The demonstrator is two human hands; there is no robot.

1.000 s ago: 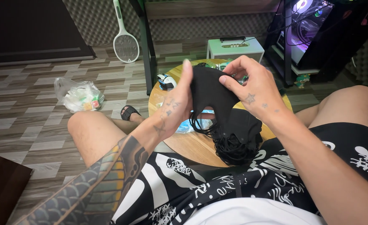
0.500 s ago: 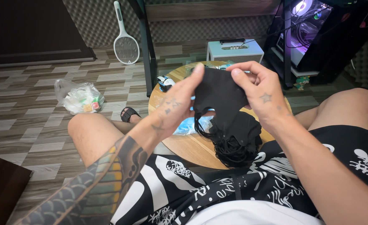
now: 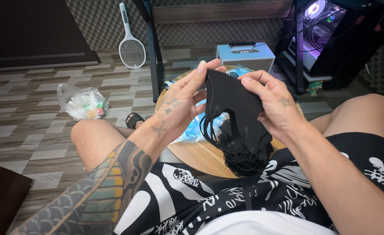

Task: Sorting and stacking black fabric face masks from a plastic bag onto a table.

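Note:
I hold a stack of black face masks (image 3: 233, 102) in both hands above a small round wooden table (image 3: 200, 152). My left hand (image 3: 179, 104) grips the stack's left edge, fingers pointing up. On the right side, my right hand (image 3: 274, 104) pinches the top mask with thumb and forefinger. Black ear loops (image 3: 239, 152) dangle from the stack onto the table. A blue plastic wrapper (image 3: 196, 128) lies on the table beneath my hands.
My bare knees flank the table. A clear bag of small coloured items (image 3: 83, 102) lies on the tiled floor at left, a sandal (image 3: 133, 119) near it. A racket-shaped swatter (image 3: 131, 50) leans at the wall. A light-blue box (image 3: 244, 54) and a lit computer case (image 3: 318, 35) stand behind.
Both hands have lifted the masks a little and drawn closer together. My right thumb and forefinger now pinch the top mask at its upper edge.

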